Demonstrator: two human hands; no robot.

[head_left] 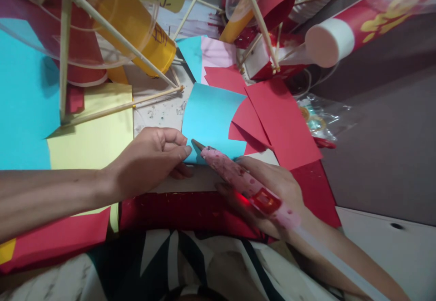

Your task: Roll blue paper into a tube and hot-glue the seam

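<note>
A piece of blue paper [211, 112] with curved cut sides lies in front of me. My left hand [160, 151] pinches its near left edge between thumb and fingers. My right hand [272, 178] is wrapped around a pink glue gun [231, 169] that has a red glowing light on its side. The nozzle of the glue gun points at the blue paper near my left fingertips; whether it touches, I cannot tell. A translucent glue stick [340, 264] sticks out of the back of the glue gun, over my right forearm.
Red paper sheets [282, 119] lie right of the blue piece. Yellow paper [98, 142] and a large blue sheet [23, 96] are on the left. A frame of wooden sticks [119, 108] stands at the upper left beside an orange cup [143, 37]. A red tube with a white cap [330, 42] juts in at the upper right.
</note>
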